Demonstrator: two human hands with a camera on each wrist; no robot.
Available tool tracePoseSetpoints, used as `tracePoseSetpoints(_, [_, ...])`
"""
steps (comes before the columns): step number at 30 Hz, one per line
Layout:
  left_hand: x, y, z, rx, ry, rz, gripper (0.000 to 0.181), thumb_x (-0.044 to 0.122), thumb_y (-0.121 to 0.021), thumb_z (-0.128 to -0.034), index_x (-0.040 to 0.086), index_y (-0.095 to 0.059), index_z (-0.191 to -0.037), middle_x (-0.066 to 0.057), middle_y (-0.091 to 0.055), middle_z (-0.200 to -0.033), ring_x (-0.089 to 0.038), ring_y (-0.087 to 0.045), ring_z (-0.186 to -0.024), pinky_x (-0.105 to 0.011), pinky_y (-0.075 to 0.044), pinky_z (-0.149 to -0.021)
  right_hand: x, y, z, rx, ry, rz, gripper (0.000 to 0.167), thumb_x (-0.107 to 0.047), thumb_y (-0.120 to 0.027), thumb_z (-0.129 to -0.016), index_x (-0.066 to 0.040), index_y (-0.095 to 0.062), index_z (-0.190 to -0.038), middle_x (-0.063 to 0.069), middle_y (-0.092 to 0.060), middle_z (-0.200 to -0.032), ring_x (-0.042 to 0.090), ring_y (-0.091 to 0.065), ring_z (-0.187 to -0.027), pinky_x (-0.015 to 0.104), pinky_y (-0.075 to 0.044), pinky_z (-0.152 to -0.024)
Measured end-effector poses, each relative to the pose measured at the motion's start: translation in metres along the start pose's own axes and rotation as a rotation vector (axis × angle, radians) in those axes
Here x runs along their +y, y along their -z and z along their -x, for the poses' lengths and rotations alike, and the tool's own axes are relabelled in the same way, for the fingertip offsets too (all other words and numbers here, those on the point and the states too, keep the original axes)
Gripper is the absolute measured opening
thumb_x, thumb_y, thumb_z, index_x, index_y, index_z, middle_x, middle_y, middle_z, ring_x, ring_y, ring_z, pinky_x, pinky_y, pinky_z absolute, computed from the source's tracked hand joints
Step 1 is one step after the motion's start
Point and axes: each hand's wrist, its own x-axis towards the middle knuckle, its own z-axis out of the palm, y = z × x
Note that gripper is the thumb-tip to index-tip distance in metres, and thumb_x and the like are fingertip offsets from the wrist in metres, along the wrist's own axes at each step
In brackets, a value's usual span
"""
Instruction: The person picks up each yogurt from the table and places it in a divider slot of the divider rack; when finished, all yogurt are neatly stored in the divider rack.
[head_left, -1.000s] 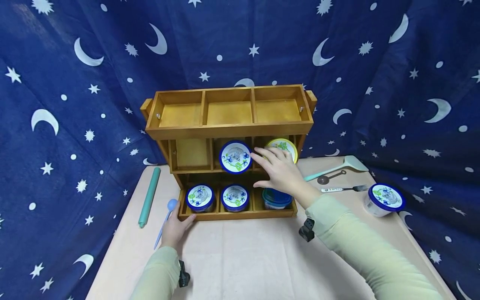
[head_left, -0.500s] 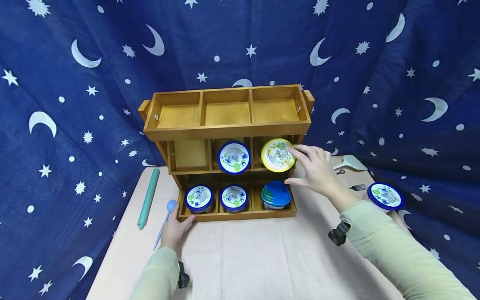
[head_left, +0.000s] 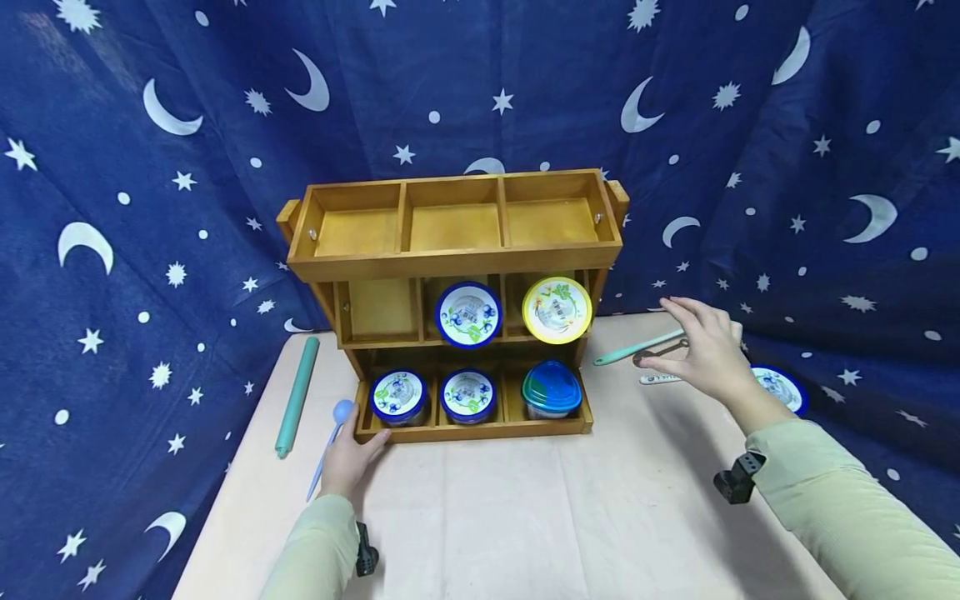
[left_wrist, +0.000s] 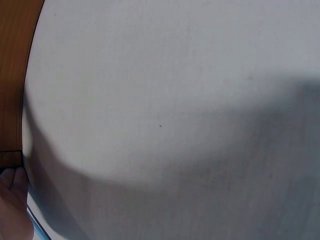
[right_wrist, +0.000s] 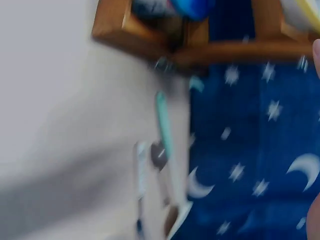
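My left hand holds the lower left corner of a wooden three-tier rack, thumb across the front and fingers along the side. In the air right of the rack, my right hand has thumb and fingers spread with nothing between them. On the middle tier stand a blue-rimmed tub and a yellow-rimmed tub. Two blue-lidded tubs and a container with a blue-green lid sit in the bottom compartments. Another blue-rimmed tub, at far right, is partly hidden by the right hand.
Left of the rack lie a green rolling pin-like rod and a blue spoon. A mint-handled turner, a dark measuring spoon and a white-handled fork lie to the right. The top tier has three compartments.
My right hand has moved right, away from the yellow-rimmed tub, which now shows whole in its compartment. The left hand stays at the rack's corner.
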Motion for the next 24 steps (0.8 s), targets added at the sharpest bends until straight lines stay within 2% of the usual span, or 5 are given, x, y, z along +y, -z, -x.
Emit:
tracePoseSetpoints(3, [0.002,0.0,-0.001,-0.008,-0.009,-0.008,0.1,0.067,-0.06,-0.0769,0.016,-0.016,-0.152,-0.026,-0.034,-0.143,-0.048,-0.041,-0.122,-0.055,-0.033,-0.101,0.022,0.005,0.016,-0.049,-0.139,0.013,0.098,-0.04,-0.087,-0.059,-0.009,-0.041,-0.14,0.021,-0.037,-0.138,0.045,-0.033,-0.114,0.053,-0.024,-0.076])
tracePoseSetpoints(6, [0.003,0.0,-0.001,-0.008,-0.021,-0.006,0.1,0.066,-0.061,-0.0772,0.015,-0.016,-0.151,-0.027,-0.034,-0.143,-0.049,-0.04,-0.122,-0.056,-0.033,-0.101,0.039,0.009,0.029,-0.097,-0.256,0.02,0.1,-0.046,-0.084,-0.063,-0.011,-0.037,-0.144,0.022,-0.034,-0.139,0.045,-0.029,-0.115,0.054,-0.021,-0.075])
tracePoseSetpoints(12, [0.002,0.004,0.003,-0.017,0.026,-0.019,0.102,0.066,-0.06,-0.077,0.015,-0.015,-0.152,-0.027,-0.031,-0.145,-0.048,-0.036,-0.125,-0.055,-0.031,-0.103,0.062,0.009,0.041,-0.156,-0.413,0.013,0.1,-0.061,-0.073,-0.068,-0.012,-0.032,-0.146,0.027,-0.029,-0.141,0.05,-0.023,-0.119,0.063,-0.018,-0.083])
tracePoseSetpoints(15, [0.004,0.005,0.004,-0.03,0.019,-0.021,0.103,0.068,-0.059,-0.0773,0.014,-0.013,-0.152,-0.028,-0.029,-0.145,-0.049,-0.035,-0.126,-0.056,-0.03,-0.103,0.073,0.011,0.05,-0.197,-0.497,0.017,0.1,-0.063,-0.069,-0.072,-0.011,-0.028,-0.147,0.03,-0.024,-0.142,0.055,-0.02,-0.118,0.068,-0.013,-0.086])
tracePoseSetpoints(24, [0.004,0.005,0.005,-0.018,0.005,-0.017,0.101,0.065,-0.06,-0.078,0.014,-0.015,-0.152,-0.027,-0.033,-0.143,-0.049,-0.039,-0.123,-0.055,-0.032,-0.102,0.103,0.01,0.087,-0.289,-0.675,0.024,0.106,-0.068,-0.061,-0.075,-0.003,-0.019,-0.147,0.04,-0.01,-0.14,0.067,-0.013,-0.113,0.076,-0.009,-0.081])
